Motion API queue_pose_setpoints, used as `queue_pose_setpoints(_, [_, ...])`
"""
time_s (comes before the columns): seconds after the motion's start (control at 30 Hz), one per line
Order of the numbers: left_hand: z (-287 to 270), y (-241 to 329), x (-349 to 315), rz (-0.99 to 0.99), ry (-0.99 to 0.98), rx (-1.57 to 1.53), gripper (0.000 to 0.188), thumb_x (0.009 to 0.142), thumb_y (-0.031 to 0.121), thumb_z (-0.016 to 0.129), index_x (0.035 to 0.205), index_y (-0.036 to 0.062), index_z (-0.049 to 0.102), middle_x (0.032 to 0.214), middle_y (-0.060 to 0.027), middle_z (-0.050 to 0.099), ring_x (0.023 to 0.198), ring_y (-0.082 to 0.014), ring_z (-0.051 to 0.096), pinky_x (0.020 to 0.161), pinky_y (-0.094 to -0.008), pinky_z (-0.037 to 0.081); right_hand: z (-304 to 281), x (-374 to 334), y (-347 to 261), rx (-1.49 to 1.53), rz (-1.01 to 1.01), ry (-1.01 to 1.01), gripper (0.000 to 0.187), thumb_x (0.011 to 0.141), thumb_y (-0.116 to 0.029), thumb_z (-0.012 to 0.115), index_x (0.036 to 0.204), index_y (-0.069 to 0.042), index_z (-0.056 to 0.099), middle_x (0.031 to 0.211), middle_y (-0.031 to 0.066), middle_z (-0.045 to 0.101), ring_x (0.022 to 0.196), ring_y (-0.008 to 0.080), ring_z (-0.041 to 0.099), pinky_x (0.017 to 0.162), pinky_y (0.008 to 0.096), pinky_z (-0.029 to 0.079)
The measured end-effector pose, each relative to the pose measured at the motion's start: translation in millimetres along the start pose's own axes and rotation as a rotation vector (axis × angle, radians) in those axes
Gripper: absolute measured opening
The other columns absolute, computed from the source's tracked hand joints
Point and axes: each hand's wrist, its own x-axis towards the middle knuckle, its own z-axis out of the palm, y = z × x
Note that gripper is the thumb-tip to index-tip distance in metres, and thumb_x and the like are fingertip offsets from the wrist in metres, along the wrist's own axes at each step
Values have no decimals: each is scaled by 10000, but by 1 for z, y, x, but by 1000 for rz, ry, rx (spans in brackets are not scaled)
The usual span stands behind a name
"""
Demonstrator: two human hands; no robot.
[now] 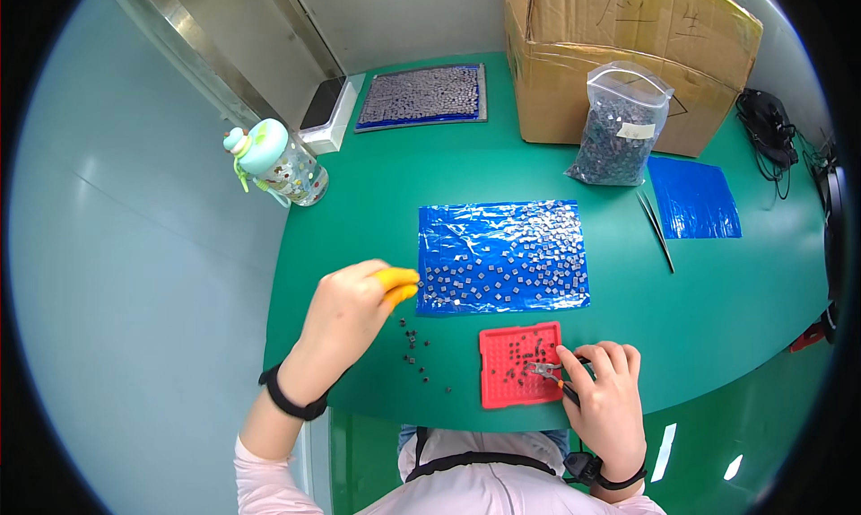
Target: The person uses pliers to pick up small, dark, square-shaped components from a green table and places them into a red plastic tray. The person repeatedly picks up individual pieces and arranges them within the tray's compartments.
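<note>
My left hand (354, 295), with yellow finger cots on thumb and forefinger, is pinched closed at the left edge of a blue film sheet (457, 223). Anything between those fingertips is too small to make out. Many small grey square pieces (538, 268) lie on the sheet, densest at its right. In my right hand (610, 385) is a pair of small cutting pliers (543, 370) with black and orange handles, jaws over a red pegged tray (491, 395). Small dark parts (520, 355) sit in that tray, and several loose dark parts (412, 340) lie left of it.
Tweezers (658, 232) and another blue sheet (695, 201) are at the right. Behind them stand a zip bag of dark parts (614, 143) and a cardboard box (619, 30). A filled grey pad (421, 98), a white box (332, 129) and a water bottle (287, 165) occupy the far left.
</note>
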Motion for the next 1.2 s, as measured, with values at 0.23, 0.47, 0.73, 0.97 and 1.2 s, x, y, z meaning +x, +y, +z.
queue_pose_setpoints(0.23, [56,-36,31,156,-131,249,113,772,79,706,866,19,723,764,-123,655,676,-280,649,605,-366,532,-4,-8,-2,34,-5,-51,469,694,-71,705,1155,-40,629,1059,98,557,1075,276,499,959,494,351])
queue_pose_setpoints(0.47, [74,-39,33,170,-125,247,154,749,48,690,895,16,724,830,-139,673,716,-298,661,627,-365,539,-3,-8,1,49,11,-18,459,716,-98,716,1164,-52,630,1052,96,559,1060,272,506,943,486,357])
queue_pose_setpoints(0.73, [71,-41,27,71,-117,163,212,746,1,672,952,12,716,920,-160,690,783,-309,675,703,-357,564,-4,-2,-1,48,31,3,442,720,-93,716,1152,-46,634,1035,91,563,1030,266,509,931,482,356])
queue_pose_setpoints(0.97, [47,-24,19,21,-42,4,204,763,10,688,961,48,719,901,-135,698,766,-294,678,695,-345,566,0,1,-3,43,30,12,459,717,-90,718,1165,-56,623,1035,87,559,1032,265,506,931,483,352])
queue_pose_setpoints(1.2, [43,56,-25,245,-377,-377,384,766,74,725,1142,126,670,1258,-86,573,1064,-292,591,898,-382,508,5,6,-5,45,23,25,485,704,-90,726,1177,-74,619,1056,83,554,1046,265,503,942,485,347])
